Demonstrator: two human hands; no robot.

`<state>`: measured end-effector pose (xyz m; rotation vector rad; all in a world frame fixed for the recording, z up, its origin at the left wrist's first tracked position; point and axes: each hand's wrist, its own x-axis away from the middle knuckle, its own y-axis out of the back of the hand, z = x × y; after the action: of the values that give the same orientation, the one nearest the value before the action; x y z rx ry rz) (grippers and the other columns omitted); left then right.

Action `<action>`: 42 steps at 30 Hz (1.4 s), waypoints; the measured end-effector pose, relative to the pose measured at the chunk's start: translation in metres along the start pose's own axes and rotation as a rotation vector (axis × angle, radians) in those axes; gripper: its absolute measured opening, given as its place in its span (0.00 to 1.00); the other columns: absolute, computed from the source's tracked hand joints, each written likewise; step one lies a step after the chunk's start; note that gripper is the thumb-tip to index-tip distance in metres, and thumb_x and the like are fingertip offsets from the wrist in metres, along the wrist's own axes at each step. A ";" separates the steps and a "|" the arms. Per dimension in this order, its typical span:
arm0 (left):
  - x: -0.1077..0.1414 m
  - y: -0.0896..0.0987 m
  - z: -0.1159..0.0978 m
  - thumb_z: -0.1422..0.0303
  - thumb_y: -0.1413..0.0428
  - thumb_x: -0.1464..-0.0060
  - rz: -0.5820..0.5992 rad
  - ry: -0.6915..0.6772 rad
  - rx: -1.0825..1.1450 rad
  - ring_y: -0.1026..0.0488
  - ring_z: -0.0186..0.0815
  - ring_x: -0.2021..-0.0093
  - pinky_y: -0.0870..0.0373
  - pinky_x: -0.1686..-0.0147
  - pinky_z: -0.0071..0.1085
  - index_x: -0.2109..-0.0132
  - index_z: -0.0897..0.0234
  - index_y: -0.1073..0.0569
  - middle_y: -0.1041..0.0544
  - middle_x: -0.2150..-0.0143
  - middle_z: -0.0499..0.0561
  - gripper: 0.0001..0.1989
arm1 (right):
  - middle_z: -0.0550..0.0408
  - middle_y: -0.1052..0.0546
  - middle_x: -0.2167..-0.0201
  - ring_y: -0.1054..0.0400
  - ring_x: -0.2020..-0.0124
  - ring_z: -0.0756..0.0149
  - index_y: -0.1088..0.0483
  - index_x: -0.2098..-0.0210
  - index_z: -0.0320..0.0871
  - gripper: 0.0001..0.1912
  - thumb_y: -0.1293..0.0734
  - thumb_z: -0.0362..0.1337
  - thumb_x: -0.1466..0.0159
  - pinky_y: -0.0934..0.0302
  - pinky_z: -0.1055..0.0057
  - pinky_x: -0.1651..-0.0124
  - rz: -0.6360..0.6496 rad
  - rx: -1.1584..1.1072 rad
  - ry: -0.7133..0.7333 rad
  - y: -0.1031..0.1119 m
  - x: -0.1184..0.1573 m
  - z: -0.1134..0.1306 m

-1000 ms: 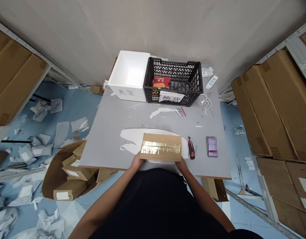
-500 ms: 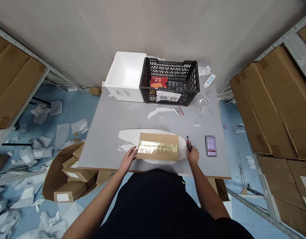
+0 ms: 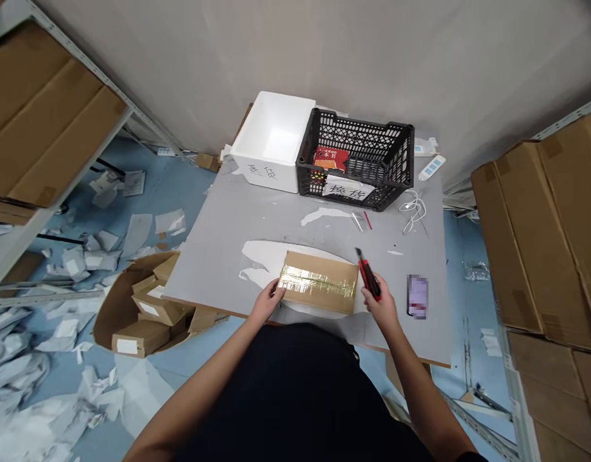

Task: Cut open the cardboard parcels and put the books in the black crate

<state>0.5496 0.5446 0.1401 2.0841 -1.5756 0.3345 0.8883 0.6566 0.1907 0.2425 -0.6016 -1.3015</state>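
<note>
At the near left corner of a flat, rectangular brown cardboard box (image 3: 319, 282) sealed with shiny gold tape, the person's left hand (image 3: 267, 300) rests with bent fingers touching; whether they grip or only steady it, I cannot tell. The box lies near the front edge of a grey table (image 3: 218, 256), on a smooth white patch (image 3: 256, 253). Just right of the box, the right hand (image 3: 382, 301) has its fingers closed around a slim red-and-black utility knife (image 3: 369, 277). Half a second ago that hand was reaching down to the knife; now the knife appears raised, its tip pointing away from the person. One hand is thus left at the box, whose tape looks uncut.

Containers, left to right: on the floor left of the box, a large open brown carton (image 3: 102, 321) holds smaller brown boxes (image 3: 141, 337) with white labels. Behind the box stands an open white foam bin (image 3: 285, 178) with black handwriting; touching its right side, a black plastic lattice crate (image 3: 401, 186) bears a handwritten white paper sign (image 3: 348, 189) and holds a red book (image 3: 331, 157).
</note>
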 end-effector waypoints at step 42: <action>-0.001 -0.015 0.023 0.50 0.48 0.43 -0.066 -0.024 0.133 0.33 0.46 0.38 0.39 0.39 0.40 0.38 0.63 0.33 0.29 0.39 0.56 0.31 | 0.50 0.27 0.59 0.29 0.63 0.61 0.58 0.30 0.64 0.40 0.42 0.26 0.35 0.40 0.71 0.63 0.713 1.195 0.578 -0.081 -0.018 0.124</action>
<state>0.5610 0.5365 0.1164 2.2435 -1.5316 0.4024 0.7515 0.6721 0.2484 1.2093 -0.7933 -0.0300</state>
